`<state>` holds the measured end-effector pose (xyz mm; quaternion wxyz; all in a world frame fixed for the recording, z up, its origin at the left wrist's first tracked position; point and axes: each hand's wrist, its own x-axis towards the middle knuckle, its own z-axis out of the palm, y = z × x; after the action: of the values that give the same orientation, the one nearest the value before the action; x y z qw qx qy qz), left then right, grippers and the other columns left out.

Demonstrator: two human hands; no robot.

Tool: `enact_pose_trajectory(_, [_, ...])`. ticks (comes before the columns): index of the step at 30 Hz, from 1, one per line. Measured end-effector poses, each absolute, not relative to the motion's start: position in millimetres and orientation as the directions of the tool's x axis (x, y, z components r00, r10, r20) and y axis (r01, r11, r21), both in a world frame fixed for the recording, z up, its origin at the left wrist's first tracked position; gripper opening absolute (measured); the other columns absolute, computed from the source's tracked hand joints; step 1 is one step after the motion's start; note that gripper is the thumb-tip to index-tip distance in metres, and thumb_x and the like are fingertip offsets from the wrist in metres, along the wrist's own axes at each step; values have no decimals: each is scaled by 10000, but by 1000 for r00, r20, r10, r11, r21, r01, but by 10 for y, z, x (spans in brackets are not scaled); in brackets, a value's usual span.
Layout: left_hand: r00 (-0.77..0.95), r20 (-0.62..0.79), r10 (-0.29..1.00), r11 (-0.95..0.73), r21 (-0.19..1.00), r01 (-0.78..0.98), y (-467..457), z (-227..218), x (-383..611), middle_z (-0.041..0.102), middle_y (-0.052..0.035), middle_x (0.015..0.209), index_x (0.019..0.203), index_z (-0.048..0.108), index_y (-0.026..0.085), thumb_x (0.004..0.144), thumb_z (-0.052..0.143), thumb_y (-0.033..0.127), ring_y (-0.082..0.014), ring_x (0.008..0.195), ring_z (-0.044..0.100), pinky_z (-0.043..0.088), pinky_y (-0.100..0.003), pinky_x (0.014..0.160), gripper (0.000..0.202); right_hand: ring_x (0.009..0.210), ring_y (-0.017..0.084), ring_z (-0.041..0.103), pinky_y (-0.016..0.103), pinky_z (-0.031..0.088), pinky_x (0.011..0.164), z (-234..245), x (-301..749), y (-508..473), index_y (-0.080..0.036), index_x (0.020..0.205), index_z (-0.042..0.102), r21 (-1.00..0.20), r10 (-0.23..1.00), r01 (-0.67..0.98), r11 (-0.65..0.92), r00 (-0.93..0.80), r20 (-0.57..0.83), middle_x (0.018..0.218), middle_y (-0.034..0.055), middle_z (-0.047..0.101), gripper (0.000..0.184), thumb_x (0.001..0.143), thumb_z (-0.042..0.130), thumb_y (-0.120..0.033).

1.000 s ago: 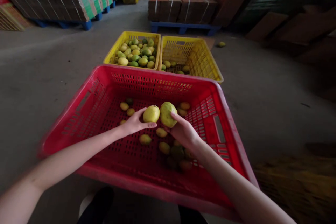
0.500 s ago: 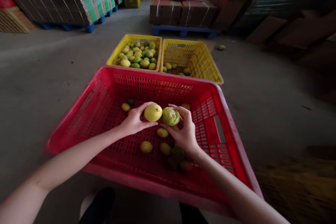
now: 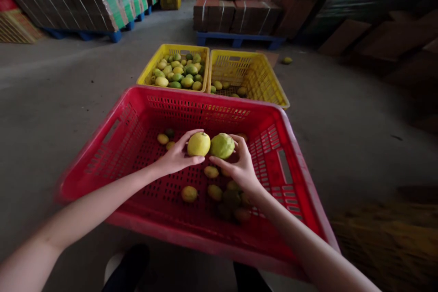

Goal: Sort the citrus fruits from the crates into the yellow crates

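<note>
Over the red crate [image 3: 164, 230], my left hand [image 3: 178, 156] grips a yellow lemon [image 3: 199, 144] between thumb and fingers. My right hand [image 3: 241, 164] is closed around a greener, bumpy lemon [image 3: 222, 145]. The two fruits are held side by side, almost touching. Below them, several loose lemons lie on the crate's slotted floor, among them a yellow one [image 3: 189, 194] near the front. A small yellow lemon [image 3: 163, 138] sits beside a dark one [image 3: 169, 132] at the left. Part of the pile at the right is hidden by my right hand and forearm.
Behind the red crate stand a yellow crate full of green and yellow lemons [image 3: 178, 70] and another yellow crate [image 3: 270, 77] with a few in it. One lemon [image 3: 287, 60] lies on the floor. Strapped cartons [image 3: 236, 13] rest on a blue pallet [image 3: 236, 40] further back.
Both lemons have been turned in my fingers: the left one's stem end now points upward, and the right one's scarred brownish face has rolled out of sight. Both hands stay at nearly the same spot.
</note>
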<state>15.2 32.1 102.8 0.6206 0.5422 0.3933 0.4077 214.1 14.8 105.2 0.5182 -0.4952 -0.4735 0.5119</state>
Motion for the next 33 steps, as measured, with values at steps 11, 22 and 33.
enact_pose_trajectory(11, [564,-601,567,698,714,59,466,707,95,649,-52,621,927,667,137,805,303,853,-166,500,652,440,-226,464,812,490,141,611,239,523,439,892,2142,266,-176,866,634,-702,766,-307,-642,-302,-568,673,47,698,256,841,695,-423])
enact_pose_trajectory(22, [399,-476,784,610,712,-348,467,783,94,720,-72,1099,1066,684,192,771,686,271,-195,1001,652,527,-306,853,306,797,187,667,296,554,695,922,2160,241,-234,920,600,-805,897,-397,-442,-204,-392,833,-21,689,451,559,870,-231])
enact_pose_trajectory(33, [331,-379,864,500,721,-479,484,897,44,688,-86,1207,1122,651,182,854,561,255,-248,1128,633,534,-430,964,292,866,187,672,327,533,806,994,2210,277,-256,963,658,-880,956,-378,-287,-177,-236,922,-18,722,469,544,864,-209])
